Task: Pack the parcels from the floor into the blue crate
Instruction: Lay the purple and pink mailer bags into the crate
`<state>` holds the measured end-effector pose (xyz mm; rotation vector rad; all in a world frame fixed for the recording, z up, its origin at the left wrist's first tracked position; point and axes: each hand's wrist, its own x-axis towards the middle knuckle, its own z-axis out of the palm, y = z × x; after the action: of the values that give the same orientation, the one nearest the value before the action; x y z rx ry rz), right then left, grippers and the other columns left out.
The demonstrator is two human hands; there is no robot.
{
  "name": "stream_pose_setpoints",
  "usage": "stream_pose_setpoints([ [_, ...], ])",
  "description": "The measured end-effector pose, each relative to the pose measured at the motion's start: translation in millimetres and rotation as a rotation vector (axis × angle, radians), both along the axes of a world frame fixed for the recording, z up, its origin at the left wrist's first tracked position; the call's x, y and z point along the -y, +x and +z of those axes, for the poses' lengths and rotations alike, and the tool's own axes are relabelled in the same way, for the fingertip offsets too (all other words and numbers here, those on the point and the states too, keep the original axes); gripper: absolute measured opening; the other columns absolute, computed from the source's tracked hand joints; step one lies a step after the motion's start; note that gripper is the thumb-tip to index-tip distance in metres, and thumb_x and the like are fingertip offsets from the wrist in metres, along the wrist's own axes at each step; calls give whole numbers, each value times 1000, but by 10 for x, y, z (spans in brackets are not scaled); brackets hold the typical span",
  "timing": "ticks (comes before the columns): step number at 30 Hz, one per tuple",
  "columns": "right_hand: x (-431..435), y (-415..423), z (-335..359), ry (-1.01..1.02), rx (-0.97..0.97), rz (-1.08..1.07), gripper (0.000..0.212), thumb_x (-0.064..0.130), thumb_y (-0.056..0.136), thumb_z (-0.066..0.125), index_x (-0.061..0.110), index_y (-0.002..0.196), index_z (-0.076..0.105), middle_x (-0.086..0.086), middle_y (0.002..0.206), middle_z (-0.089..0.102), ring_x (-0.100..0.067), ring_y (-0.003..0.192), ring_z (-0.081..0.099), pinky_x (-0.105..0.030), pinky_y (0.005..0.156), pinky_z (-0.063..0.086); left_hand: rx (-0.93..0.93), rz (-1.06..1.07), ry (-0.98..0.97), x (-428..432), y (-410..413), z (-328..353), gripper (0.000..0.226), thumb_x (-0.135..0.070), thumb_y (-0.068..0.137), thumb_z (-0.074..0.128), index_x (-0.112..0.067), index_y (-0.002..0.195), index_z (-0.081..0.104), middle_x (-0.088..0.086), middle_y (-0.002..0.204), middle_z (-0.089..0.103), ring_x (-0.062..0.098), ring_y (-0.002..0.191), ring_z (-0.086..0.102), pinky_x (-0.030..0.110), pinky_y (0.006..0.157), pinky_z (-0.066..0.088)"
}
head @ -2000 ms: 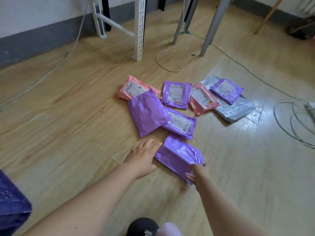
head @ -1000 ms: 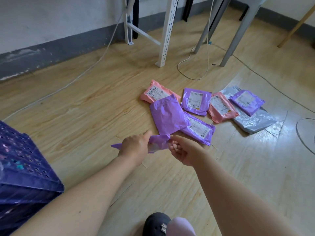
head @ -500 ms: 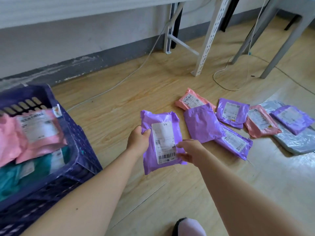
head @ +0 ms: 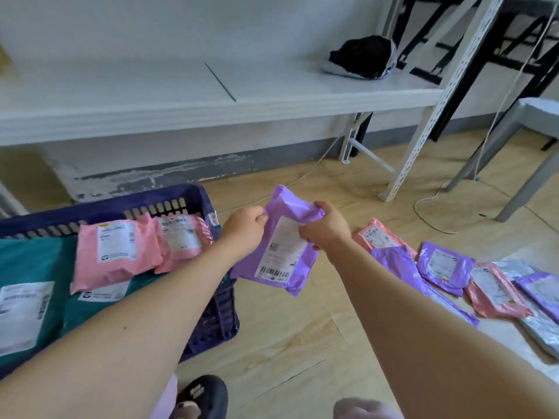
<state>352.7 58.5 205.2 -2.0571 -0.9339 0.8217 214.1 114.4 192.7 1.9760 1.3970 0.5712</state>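
- Blue crate (head: 121, 204) sits on the wood floor (head: 302, 343) at far left. Inside it a teal parcel (head: 33, 261) lies flat, and two pink parcels (head: 118, 252) (head: 181, 237) lie on top toward the far right corner, labels up.
- Left hand (head: 245, 225): fingers curled, pinching the upper left edge of the purple parcel (head: 284, 246).
- The purple parcel is held clear of the floor, just right of the crate's right wall. It is tilted, with its white barcode label facing the camera.
- Right hand (head: 326, 228): fingers curled tight on the parcel's upper right edge, thumb over the label.
- Right of the hands, loose parcels lie on the floor in an overlapping row: a pink one (head: 378, 237), a plain purple one (head: 396, 270), a labelled purple one (head: 444, 266), another pink (head: 496, 294), a grey one (head: 541, 325) under a purple (head: 541, 291) at the frame edge.
- Behind is a white shelf (head: 211, 86) with a black bundle (head: 363, 57) on it.
- A white cable (head: 429, 201) loops on the floor at right.
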Motion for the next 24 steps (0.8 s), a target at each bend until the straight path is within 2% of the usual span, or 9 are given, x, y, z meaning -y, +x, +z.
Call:
stream_pose_setpoints([
  [3, 14, -312, 294, 95, 47, -25, 66, 12, 67, 59, 25, 130, 48, -8, 121, 56, -30, 98, 64, -42, 90, 53, 25, 41, 55, 47, -255, 305, 39, -16, 99, 40, -15, 60, 39, 6, 67, 47, 24, 75, 45, 29, 63, 28],
  [6, 73, -604, 531, 157, 100, -17, 53, 16, 71, 63, 23, 122, 55, -6, 121, 56, -24, 98, 61, -31, 86, 50, 58, 89, 110, 71, -501, 542, 27, -19, 99, 40, -8, 79, 55, 10, 83, 58, 28, 83, 54, 29, 67, 32],
  [8, 111, -771, 632, 170, 136, 7, 48, 19, 72, 65, 24, 119, 57, -2, 119, 58, -22, 100, 60, -29, 83, 47, 85, 127, 147, 74, -654, 646, 27, -18, 98, 41, -4, 90, 62, 11, 88, 61, 28, 84, 54, 29, 67, 33],
  [12, 189, -1067, 720, 143, 211, 80, 44, 26, 76, 63, 28, 119, 55, 7, 101, 57, -17, 90, 55, -26, 73, 41, 33, 154, 189, 72, -949, 723, 32, -19, 97, 43, -19, 67, 54, 2, 71, 53, 30, 79, 53, 32, 66, 36],
  [13, 188, -1127, 715, 136, 223, 108, 45, 27, 76, 64, 28, 120, 53, 8, 98, 55, -17, 87, 53, -26, 73, 40, -2, 143, 207, 55, -1007, 725, 30, -20, 97, 43, -18, 71, 57, 3, 78, 56, 31, 86, 56, 34, 71, 40],
  [15, 147, -1248, 676, 119, 236, 166, 48, 33, 76, 66, 28, 121, 49, 7, 98, 53, -17, 87, 53, -28, 72, 43, -65, 136, 241, 27, -1118, 733, 26, -22, 98, 44, -15, 94, 68, 7, 101, 60, 30, 102, 56, 37, 85, 45],
  [17, 81, -1354, 614, 89, 212, 207, 48, 37, 76, 68, 27, 118, 48, 4, 99, 57, -19, 87, 57, -30, 72, 48, -80, 147, 261, -17, -1224, 726, 27, -22, 98, 45, -15, 107, 70, 7, 113, 60, 28, 108, 55, 36, 90, 43],
  [22, -96, -1557, 508, 58, 199, 297, 33, 35, 79, 68, 21, 104, 52, 2, 90, 57, -21, 84, 60, -31, 69, 49, -29, 229, 349, -100, -1469, 653, 23, -18, 95, 52, -14, 105, 73, 5, 118, 64, 23, 115, 53, 32, 93, 40],
  [24, -166, -1630, 482, 93, 141, 271, 24, 30, 80, 68, 17, 94, 52, 1, 87, 59, -21, 80, 59, -30, 66, 48, 7, 326, 353, -153, -1551, 606, 22, -22, 93, 56, -18, 108, 71, 2, 125, 60, 22, 121, 50, 37, 99, 39],
])
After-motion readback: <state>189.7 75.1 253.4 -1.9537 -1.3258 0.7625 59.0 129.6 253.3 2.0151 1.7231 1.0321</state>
